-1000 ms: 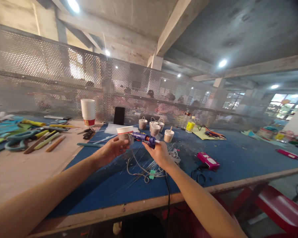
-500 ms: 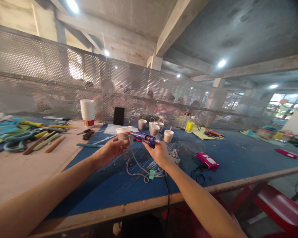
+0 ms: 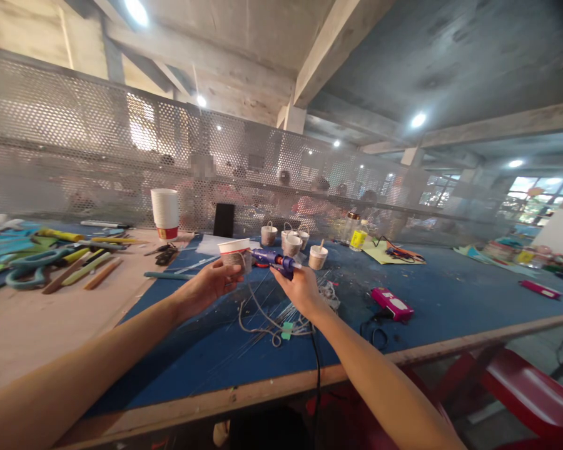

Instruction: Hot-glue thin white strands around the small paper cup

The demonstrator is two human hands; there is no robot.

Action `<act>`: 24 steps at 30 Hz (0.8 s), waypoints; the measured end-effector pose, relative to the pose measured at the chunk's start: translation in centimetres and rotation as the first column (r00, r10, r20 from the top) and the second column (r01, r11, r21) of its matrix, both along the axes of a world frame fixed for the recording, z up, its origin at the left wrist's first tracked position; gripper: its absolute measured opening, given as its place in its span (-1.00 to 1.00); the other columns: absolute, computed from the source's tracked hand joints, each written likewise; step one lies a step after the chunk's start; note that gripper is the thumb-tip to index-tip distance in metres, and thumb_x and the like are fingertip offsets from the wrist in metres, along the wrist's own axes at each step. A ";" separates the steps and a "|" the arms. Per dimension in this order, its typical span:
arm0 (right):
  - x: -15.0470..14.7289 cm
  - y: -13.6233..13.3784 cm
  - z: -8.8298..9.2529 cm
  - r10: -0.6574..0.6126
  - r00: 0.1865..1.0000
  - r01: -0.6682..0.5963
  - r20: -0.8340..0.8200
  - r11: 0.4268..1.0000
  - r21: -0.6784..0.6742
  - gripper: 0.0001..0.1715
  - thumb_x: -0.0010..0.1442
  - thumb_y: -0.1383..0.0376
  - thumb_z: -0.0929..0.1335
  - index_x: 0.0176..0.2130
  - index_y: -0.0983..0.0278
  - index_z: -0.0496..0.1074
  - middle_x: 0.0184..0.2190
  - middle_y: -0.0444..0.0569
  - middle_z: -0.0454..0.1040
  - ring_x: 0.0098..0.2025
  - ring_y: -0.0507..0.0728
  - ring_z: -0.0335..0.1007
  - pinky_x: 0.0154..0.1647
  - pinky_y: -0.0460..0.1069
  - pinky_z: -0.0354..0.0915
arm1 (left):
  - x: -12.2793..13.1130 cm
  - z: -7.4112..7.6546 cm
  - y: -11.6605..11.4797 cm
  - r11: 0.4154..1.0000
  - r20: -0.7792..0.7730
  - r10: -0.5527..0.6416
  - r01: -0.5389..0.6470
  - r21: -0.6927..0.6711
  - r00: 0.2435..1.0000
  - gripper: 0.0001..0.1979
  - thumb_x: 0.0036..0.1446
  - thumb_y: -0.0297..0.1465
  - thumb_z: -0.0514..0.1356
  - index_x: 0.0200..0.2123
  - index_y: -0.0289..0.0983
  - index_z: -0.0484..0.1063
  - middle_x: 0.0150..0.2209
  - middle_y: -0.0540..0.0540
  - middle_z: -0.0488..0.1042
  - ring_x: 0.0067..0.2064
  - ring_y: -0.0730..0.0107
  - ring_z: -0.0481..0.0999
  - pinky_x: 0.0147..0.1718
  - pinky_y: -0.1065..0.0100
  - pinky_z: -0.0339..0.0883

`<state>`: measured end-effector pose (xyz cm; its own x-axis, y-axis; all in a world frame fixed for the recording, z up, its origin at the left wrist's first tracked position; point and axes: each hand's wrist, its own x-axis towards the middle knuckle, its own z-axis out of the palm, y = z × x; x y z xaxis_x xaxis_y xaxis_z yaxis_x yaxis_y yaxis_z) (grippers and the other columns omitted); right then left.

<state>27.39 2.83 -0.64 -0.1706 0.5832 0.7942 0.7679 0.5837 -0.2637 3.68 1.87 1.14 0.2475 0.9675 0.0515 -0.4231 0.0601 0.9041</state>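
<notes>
My left hand (image 3: 216, 281) grips a paper cup (image 3: 235, 248) with a white and red rim and grey cord wound around its lower part. From the cup a loose grey cord (image 3: 258, 301) trails down to the table. In my right hand (image 3: 302, 289) is a blue glue gun (image 3: 274, 257), its nozzle pointing left at the cup's side; whether it touches cannot be made out. Below my hands lie many thin clear strands (image 3: 274, 325) and a small green piece (image 3: 287, 330). Behind the glue gun stand several cord-wrapped cups (image 3: 291, 245).
A stack of paper cups (image 3: 164, 212) stands at the back left, near scissors (image 3: 30, 269) and coloured sticks. To the right lie a magenta box (image 3: 392, 304) and a yellow-labelled bottle (image 3: 359, 236). A black power cable (image 3: 317, 375) hangs over the table's front edge. Perforated metal panels (image 3: 98, 156) close off the back.
Almost nothing differs. The cup and the glue gun stay together in nearly the same place, with only a very slight shift of both hands.
</notes>
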 end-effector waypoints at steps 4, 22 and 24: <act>0.0 0.0 0.0 0.006 1.000 -0.006 0.000 1.000 -0.009 -0.60 0.29 0.03 0.36 -0.10 0.26 0.59 -0.39 0.05 0.66 -0.36 0.21 0.61 -0.34 -0.05 0.33 | 0.0 0.0 0.0 1.000 -0.006 0.003 -0.003 -0.006 1.000 -0.71 0.02 -0.58 0.36 -0.14 -0.31 0.55 -0.31 -0.09 0.59 -0.44 0.49 0.56 -0.46 0.52 0.45; 0.2 0.2 0.1 -0.004 1.000 0.003 -0.014 1.000 -0.024 -0.64 0.28 0.05 0.37 -0.15 0.26 0.59 -0.42 0.04 0.64 -0.35 0.22 0.61 -0.34 -0.06 0.33 | -0.4 -0.7 0.6 0.999 0.005 -0.051 0.051 0.010 0.999 -0.70 0.03 -0.55 0.37 -0.11 -0.29 0.56 -0.29 -0.09 0.60 -0.40 0.48 0.57 -0.42 0.51 0.47; 0.2 0.3 0.1 -0.005 1.000 0.004 -0.016 1.000 -0.022 -0.65 0.28 0.06 0.37 -0.16 0.26 0.59 -0.42 0.04 0.64 -0.34 0.23 0.61 -0.34 -0.06 0.33 | -0.4 -0.6 0.6 0.998 0.011 -0.057 0.057 0.011 0.998 -0.69 0.03 -0.56 0.37 -0.10 -0.30 0.56 -0.28 -0.10 0.60 -0.40 0.48 0.57 -0.42 0.51 0.48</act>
<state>27.57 3.10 -0.54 -0.1552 0.6013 0.7838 0.7660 0.5743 -0.2889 3.31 2.48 0.51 0.3013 0.9513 0.0646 -0.4296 0.0749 0.8999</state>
